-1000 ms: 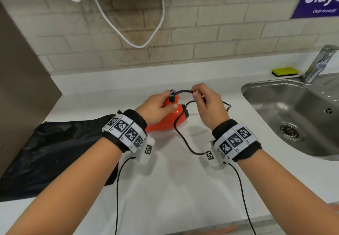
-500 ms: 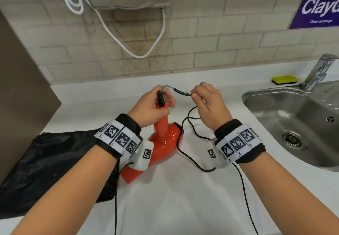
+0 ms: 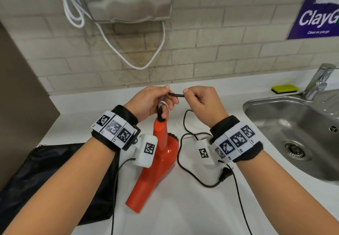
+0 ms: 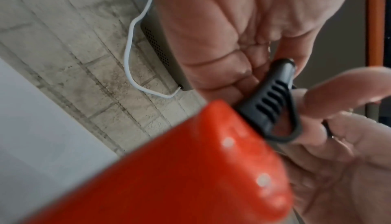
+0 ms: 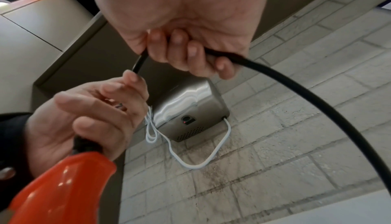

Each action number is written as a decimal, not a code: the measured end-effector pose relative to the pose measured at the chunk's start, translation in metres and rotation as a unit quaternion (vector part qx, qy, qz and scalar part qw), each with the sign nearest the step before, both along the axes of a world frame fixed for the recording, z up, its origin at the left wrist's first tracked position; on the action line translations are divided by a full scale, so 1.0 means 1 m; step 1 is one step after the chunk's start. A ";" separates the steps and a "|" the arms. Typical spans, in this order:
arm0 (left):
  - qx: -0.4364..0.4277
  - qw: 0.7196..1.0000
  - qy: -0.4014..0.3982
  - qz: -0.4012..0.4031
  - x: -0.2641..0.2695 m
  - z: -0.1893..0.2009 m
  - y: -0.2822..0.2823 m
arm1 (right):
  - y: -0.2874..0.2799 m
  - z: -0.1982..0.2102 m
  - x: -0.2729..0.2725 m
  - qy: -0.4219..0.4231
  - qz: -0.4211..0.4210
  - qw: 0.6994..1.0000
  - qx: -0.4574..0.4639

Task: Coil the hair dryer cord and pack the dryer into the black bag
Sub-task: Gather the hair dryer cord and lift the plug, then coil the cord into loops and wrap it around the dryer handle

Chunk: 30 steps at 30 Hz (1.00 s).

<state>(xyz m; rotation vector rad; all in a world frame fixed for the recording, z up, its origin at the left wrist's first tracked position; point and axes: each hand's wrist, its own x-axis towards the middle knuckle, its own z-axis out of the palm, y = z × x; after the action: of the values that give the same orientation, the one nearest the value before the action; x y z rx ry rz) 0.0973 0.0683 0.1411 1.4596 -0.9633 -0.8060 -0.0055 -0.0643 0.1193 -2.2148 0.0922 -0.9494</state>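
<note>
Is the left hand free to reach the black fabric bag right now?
Probably not yet: the left hand grips the orange hair dryer handle top and pinches its black cord. The black fabric bag lies unobstructed beside it.

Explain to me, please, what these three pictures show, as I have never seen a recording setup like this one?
No machine works here: a person uses two bare hands, with a camera strapped to each wrist and one on the head. The wide picture is the head view, looking down at a white counter. The other two look along each hand from the wrist. The left hand holds the top of the handle of an orange hair dryer, whose nozzle points down to the counter. The right hand grips the dryer's black cord close to the left; the rest of the cord lies loose on the counter, uncoiled. A black bag lies at the left. A steel sink is at the right, with a yellow sponge behind it.
</note>
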 end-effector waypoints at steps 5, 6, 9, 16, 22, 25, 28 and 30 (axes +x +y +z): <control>0.025 0.999 0.000 -0.046 -0.003 0.007 -0.008 | -0.005 0.011 0.001 0.036 0.058 0.997 0.030; 0.023 0.998 0.009 -0.056 -0.003 0.008 -0.009 | -0.006 0.013 0.001 0.040 0.070 0.996 0.029; 0.024 0.996 0.047 -0.067 0.000 0.011 -0.009 | -0.005 0.018 0.003 0.038 0.075 0.996 0.027; -0.031 0.992 0.120 -0.023 -0.002 0.005 -0.011 | -0.004 0.009 0.021 0.007 0.007 0.999 0.047; -0.137 0.956 0.252 0.054 0.012 -0.003 -0.005 | -0.007 -0.056 0.019 0.228 -0.005 0.974 0.006; -0.167 0.947 0.262 0.078 0.018 -0.006 -0.001 | -0.001 -0.078 0.010 0.330 0.021 0.944 -0.011; -0.172 0.947 0.244 0.119 0.019 -0.008 0.000 | 0.010 -0.085 0.003 0.360 0.031 0.932 -0.032; -0.168 0.952 0.207 0.149 0.016 -0.008 0.000 | 0.015 -0.081 0.000 0.358 0.041 0.930 -0.065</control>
<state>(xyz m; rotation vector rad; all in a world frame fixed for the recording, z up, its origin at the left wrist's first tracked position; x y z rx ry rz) 0.1129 0.0679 0.1332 1.0499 -0.5140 -0.6508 -0.0051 -0.0490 0.0381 -2.5614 0.2726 -0.0601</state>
